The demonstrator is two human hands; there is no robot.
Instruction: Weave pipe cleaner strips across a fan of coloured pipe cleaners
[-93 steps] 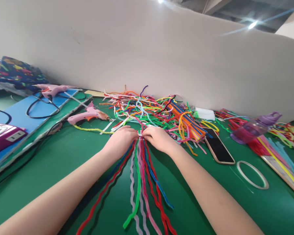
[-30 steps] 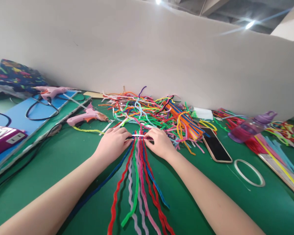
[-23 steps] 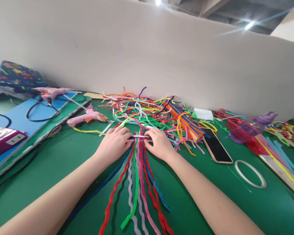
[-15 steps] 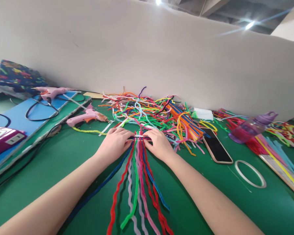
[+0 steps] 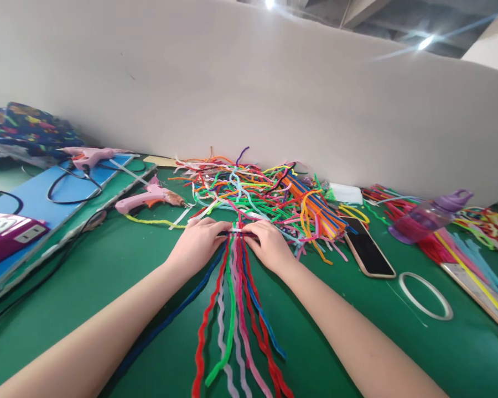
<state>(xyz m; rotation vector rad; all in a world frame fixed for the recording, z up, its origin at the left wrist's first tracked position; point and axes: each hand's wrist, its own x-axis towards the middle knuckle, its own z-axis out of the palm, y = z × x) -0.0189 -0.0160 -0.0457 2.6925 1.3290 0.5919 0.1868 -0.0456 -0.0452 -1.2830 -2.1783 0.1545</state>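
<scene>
A row of wavy pipe cleaners [image 5: 231, 309] in red, blue, green, pink and pale lilac fans out toward me over the green table. Their far ends come together at a short white strip [image 5: 235, 228], which looks like tape. My left hand [image 5: 197, 243] pinches the left side of this bound end between thumb and fingers. On the right side my right hand [image 5: 269, 243] pinches it the same way, so the strip shows only in the gap between my fingertips. What lies under the fingers is hidden.
Behind my hands lies a tangled heap of pipe cleaners [image 5: 257, 193]. Pink glue guns [image 5: 151, 198] and a purple power strip [image 5: 14, 237] are at left. A phone [image 5: 369, 249], a tape roll [image 5: 448, 309] and a purple bottle [image 5: 425, 218] stand or lie at right.
The near end of the left red pipe cleaner has swung slightly to the right. Both hands keep their pinch at the bound end, and the view has shifted a little.
</scene>
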